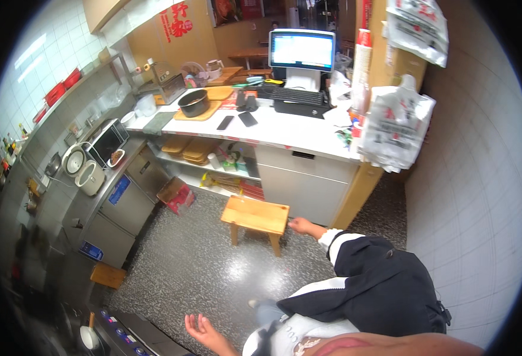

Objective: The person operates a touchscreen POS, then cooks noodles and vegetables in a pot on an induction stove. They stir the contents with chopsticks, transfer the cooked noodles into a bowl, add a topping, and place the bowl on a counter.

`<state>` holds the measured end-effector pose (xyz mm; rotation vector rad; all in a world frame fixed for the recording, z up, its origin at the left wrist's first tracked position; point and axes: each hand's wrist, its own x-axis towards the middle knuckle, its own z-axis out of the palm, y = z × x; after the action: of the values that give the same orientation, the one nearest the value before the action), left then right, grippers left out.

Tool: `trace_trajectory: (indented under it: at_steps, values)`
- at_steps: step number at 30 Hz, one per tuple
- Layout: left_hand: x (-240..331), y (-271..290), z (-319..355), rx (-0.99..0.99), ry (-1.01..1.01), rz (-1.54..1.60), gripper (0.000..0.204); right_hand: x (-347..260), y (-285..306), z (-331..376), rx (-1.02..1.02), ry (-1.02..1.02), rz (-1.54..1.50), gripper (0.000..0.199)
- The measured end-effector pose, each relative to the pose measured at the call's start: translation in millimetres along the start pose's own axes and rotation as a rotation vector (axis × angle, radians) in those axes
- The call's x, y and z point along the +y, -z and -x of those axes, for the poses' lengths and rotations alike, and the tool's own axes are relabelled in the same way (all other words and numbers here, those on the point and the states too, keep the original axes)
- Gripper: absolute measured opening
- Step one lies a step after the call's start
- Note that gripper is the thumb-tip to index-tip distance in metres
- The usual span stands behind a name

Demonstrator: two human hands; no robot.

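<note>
1. The largest expanse is a speckled dark floor (178,255), in a narrow kitchen seen from above through a round, bending lens.
2. Across the far side runs a white-topped counter (267,133) with open shelves below it at the left and pale cabinet fronts at the right.
3. In front of this counter, near the middle of the view, is a wooden stool (255,215). It is upright, with a light yellow-brown rectangular seat. The seat's long axis runs from left to right, its right end slightly nearer the wearer. Whether all its legs rest on the floor cannot be told.
4. Beyond the stool's left end, and apart from it, sits a red-and-brown cardboard box (176,196), beside the steel units.
5. The wearer's left hand (204,332) is low in the view, palm turned up, fingers loosely spread and slightly bent, holding nothing visible. The stool lies ahead of it and a little to the right, well apart.
6. The wearer's right hand (300,225) is the nearer one, at the end of a forward-stretched arm. The stool lies directly to its left, its short right end facing the fingers. These look curled; whether they touch or pinch the seat's edge, or stop just beside it, I cannot tell.
</note>
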<state>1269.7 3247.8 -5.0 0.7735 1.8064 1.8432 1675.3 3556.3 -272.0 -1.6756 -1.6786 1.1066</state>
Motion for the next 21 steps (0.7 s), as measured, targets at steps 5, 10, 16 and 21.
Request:
trace_trajectory:
  at_steps: [5,10,16,21]
  values:
    - [-28,-14,-154,0.127,-0.087,-0.038,0.05,-116,-80,-136,-0.138,-0.081,-0.274,0.035]
    - [-20,-39,-294,0.067,-0.093,-0.247,0.049,-92,-93,-111,-0.393,-0.3,0.196,0.049]
    - [-36,-119,-412,0.085,-0.02,-0.274,0.046,-33,-74,-63,-0.442,-0.59,0.212,0.049]
    - [-17,-169,-457,0.013,-0.147,-0.131,0.053,-23,-85,-162,-0.409,-0.669,0.165,0.04]
